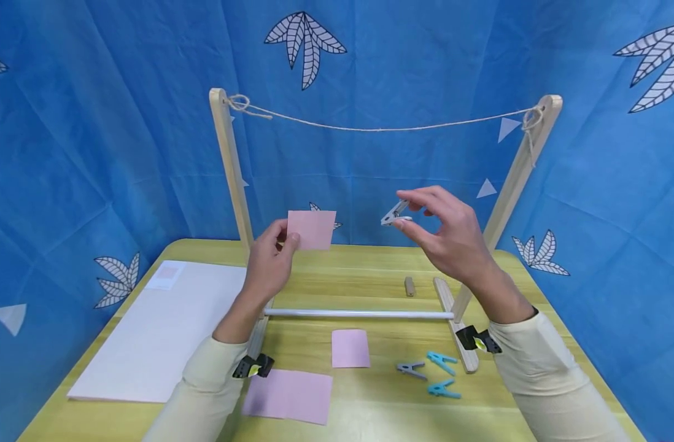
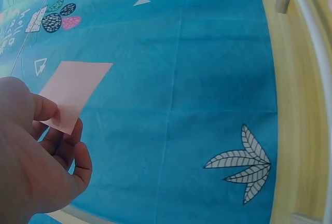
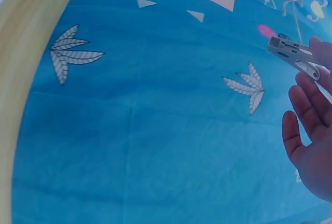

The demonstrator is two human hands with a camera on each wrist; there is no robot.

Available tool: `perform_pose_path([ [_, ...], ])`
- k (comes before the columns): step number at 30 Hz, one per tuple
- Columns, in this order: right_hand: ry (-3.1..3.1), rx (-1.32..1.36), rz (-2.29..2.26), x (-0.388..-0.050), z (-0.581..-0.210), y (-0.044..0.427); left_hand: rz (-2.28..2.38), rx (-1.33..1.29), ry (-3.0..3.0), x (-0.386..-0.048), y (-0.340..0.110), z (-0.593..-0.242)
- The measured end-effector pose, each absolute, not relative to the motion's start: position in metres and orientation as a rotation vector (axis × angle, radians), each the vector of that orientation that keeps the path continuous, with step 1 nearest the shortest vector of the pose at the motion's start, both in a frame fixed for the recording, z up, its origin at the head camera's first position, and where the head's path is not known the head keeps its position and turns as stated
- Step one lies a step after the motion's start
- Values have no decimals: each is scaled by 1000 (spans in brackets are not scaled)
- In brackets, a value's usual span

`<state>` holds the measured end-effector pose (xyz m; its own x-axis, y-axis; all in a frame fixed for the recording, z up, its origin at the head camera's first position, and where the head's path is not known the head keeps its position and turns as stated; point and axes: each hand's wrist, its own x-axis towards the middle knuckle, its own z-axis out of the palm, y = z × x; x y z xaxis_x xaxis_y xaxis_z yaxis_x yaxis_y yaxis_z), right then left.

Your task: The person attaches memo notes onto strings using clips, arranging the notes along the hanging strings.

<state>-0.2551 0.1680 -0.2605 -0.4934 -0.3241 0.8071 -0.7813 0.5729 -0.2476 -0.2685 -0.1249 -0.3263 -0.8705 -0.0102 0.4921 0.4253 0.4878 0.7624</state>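
Between thumb and fingers my left hand pinches a pink square of paper by its left edge, raised above the table. To its right, my right hand holds a grey clothespin by its handles, tip pointing left. Both hands are below the string, which sags between two wooden posts. In the left wrist view the paper tilts under the thumb. The right wrist view shows the clothespin between thumb and index finger, with the other fingers loosely bent.
On the table lie a pink square, more pink paper, a grey clothespin and two turquoise clothespins. A white board is at left. A white rod joins the wooden posts. Behind hangs a blue cloth.
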Motion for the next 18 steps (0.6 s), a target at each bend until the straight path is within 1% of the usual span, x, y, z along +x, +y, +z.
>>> perform_pose_path([
  [9,-2145,929,730,-259,-237,154,-1497,-338,-2246,-275,-126,-312],
  [13,-2170,934,704,-260,-229,149,-1498,-357,-2202,-280,-127,-308],
  [18,-2144,954,697,-260,-210,145,-1499,-351,-2156,-286,-126,-297],
])
